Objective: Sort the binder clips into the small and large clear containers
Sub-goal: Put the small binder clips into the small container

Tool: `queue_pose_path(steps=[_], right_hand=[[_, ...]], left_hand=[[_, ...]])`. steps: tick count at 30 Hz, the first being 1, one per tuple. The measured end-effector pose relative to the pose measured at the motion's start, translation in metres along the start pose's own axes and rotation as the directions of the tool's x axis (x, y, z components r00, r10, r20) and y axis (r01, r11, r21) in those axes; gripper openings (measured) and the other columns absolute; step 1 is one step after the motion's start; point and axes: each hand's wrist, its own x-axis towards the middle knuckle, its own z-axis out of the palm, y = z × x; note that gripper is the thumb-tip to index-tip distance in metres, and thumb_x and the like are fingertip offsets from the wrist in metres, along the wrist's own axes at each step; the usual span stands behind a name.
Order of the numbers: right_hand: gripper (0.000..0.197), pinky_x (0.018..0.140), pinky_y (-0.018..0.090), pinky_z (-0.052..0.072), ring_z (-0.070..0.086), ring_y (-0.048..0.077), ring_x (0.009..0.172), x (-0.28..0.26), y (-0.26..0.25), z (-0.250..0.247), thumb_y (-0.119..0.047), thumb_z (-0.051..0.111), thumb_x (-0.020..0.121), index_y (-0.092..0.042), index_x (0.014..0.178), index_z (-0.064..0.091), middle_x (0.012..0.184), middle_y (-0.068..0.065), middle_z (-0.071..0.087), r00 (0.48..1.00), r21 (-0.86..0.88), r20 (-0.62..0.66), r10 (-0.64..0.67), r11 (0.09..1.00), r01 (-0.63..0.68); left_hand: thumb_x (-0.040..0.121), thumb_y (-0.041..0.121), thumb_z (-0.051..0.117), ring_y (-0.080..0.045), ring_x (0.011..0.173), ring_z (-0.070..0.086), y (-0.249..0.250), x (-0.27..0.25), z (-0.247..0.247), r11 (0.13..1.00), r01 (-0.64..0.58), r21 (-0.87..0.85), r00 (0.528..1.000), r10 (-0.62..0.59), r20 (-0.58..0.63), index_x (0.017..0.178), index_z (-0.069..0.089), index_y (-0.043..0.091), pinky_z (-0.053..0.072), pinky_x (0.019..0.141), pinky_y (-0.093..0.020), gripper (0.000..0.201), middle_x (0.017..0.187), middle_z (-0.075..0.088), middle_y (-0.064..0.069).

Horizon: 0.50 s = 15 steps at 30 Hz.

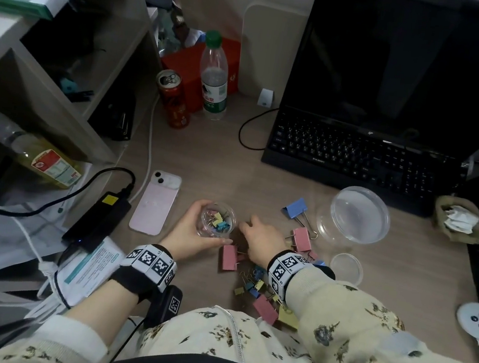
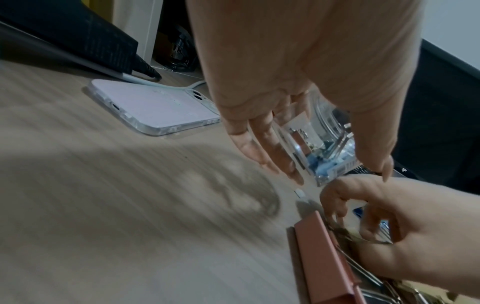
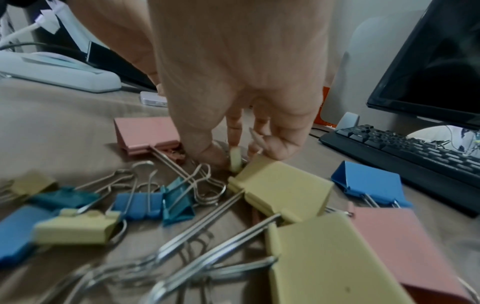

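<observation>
desk (image 1: 204,159): small yellow clip (image 3: 235,160) pinched in right grip (image 3: 228,162)

We see bare desk (image 1: 204,159) between the pink phone (image 1: 155,202) and keyboard (image 1: 356,153); scattered binder clips (image 1: 261,289) crowd our right hand (image 1: 258,238).

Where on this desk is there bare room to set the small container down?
Bare wood lies between the pink phone, the keyboard and the blue binder clip, behind the small container that the left hand holds. It is crowded around the right hand, where binder clips pile toward the large container.
</observation>
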Motion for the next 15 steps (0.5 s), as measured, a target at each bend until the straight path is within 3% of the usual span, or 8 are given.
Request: queue_pose_path(steps=[6, 11, 15], right_hand=[[0.037, 0.069, 0.040, 0.049, 0.060, 0.033, 0.096, -0.005, 0.011, 0.004, 0.001, 0.052, 0.087, -0.010, 0.122, 0.051, 0.114, 0.011, 0.049, 0.999, 0.046, -0.052, -0.002, 0.999, 0.004], [0.023, 0.081, 0.039, 0.053, 0.060, 0.026, 0.096, -0.009, 0.024, -0.007, -0.004, 0.049, 0.091, -0.012, 0.108, 0.062, 0.109, 0.009, 0.062, 0.975, 0.361, -0.171, 0.141, 0.930, -0.071], [0.015, 0.085, 0.032, 0.051, 0.060, 0.017, 0.093, -0.016, 0.028, -0.030, -0.008, 0.060, 0.090, -0.015, 0.100, 0.068, 0.104, 0.003, 0.067, 0.912, 0.574, -0.352, 0.211, 0.818, 0.033]], left_hand=[[0.063, 0.008, 0.087, 0.008, 0.097, 0.054, 0.004, -0.005, 0.000, 1.000, 0.000, 0.016, 1.000, 0.000, -0.004, 0.131, 0.038, 0.010, 0.043, 0.079, -0.001, 0.084, 0.112, 0.050, 0.018], [0.064, 0.005, 0.086, 0.013, 0.093, 0.053, 0.006, -0.008, 0.001, 0.999, -0.032, 0.024, 0.999, 0.032, -0.006, 0.132, 0.038, 0.005, 0.041, 0.077, 0.001, 0.084, 0.110, 0.049, 0.019], [0.066, 0.001, 0.084, 0.013, 0.092, 0.051, 0.008, -0.009, 0.003, 0.998, -0.060, 0.032, 0.998, 0.060, 0.006, 0.132, 0.037, 0.004, 0.040, 0.074, 0.003, 0.081, 0.108, 0.047, 0.021]])
